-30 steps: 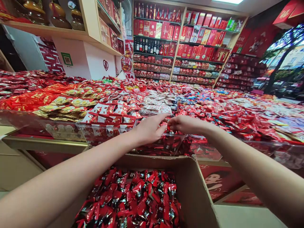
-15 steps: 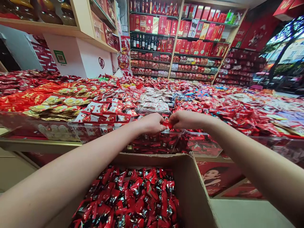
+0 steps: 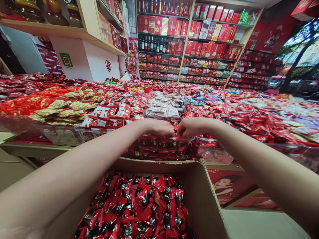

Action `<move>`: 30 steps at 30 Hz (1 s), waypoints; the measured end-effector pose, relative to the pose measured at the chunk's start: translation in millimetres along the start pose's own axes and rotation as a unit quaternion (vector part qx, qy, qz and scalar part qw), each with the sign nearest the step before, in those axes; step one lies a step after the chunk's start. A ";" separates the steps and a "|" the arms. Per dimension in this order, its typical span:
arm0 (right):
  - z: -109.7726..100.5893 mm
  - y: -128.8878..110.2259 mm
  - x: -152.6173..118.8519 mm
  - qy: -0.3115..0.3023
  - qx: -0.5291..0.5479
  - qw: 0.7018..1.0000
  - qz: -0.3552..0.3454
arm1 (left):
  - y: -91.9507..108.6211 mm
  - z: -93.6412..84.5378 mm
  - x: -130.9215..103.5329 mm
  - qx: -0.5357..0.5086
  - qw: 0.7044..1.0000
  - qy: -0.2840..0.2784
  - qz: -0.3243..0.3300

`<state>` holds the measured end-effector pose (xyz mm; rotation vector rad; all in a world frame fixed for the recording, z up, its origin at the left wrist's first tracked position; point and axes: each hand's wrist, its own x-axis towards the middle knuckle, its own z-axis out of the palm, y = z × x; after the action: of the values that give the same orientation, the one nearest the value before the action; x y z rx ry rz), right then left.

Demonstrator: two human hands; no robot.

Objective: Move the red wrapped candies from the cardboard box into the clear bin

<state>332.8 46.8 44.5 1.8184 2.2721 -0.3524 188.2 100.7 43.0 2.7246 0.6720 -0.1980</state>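
Note:
My left hand (image 3: 162, 127) and my right hand (image 3: 188, 126) are close together over a clear plastic bin (image 3: 163, 146) of candies in red and black wrappers. The fingers of both are curled and pinched down at the top row, with a bit of red wrapper of a candy (image 3: 175, 130) showing between them. The fingertips are mostly hidden by the hands. Below my forearms stands an open cardboard box (image 3: 203, 196), holding many of the same wrapped candies (image 3: 139, 205), loosely heaped.
Left of the bin are bins of red-and-white packets (image 3: 106, 116) and gold packets (image 3: 62, 111). White packets (image 3: 163, 104) lie behind it, and red packets (image 3: 244, 116) spread to the right. Shelves (image 3: 183, 66) with bottles and red boxes stand at the back.
My left hand has shifted slightly right and lower, closer to my right hand. The red wrapper between the hands shows less now. The camera view has shifted slightly.

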 end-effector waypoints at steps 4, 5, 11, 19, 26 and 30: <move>0.2 0.1 -6.1 0.009 0.026 0.999 -0.024 | -2.5 -5.7 -11.2 0.006 1.000 -0.021 -0.007; 1.0 0.3 -6.6 0.014 0.037 0.999 -0.033 | -2.4 -5.9 -14.2 0.010 1.000 -0.023 -0.011; 8.1 1.7 -4.5 0.051 0.077 0.994 -0.055 | 3.1 0.6 -21.2 0.028 0.999 -0.018 -0.007; 15.0 4.7 -6.3 0.084 0.094 0.990 -0.060 | -7.7 -5.7 -13.9 0.017 0.999 -0.028 0.016; 27.5 11.7 -0.1 0.135 0.100 0.983 -0.072 | -21.4 -14.0 -0.6 0.012 0.995 -0.099 0.011; 32.1 13.5 -0.2 0.163 0.102 0.978 -0.075 | -22.1 -10.1 3.4 0.003 0.994 -0.105 0.017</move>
<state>346.5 39.3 13.4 1.9271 2.6955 -0.3451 181.3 124.1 45.6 2.6683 0.5664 -0.4725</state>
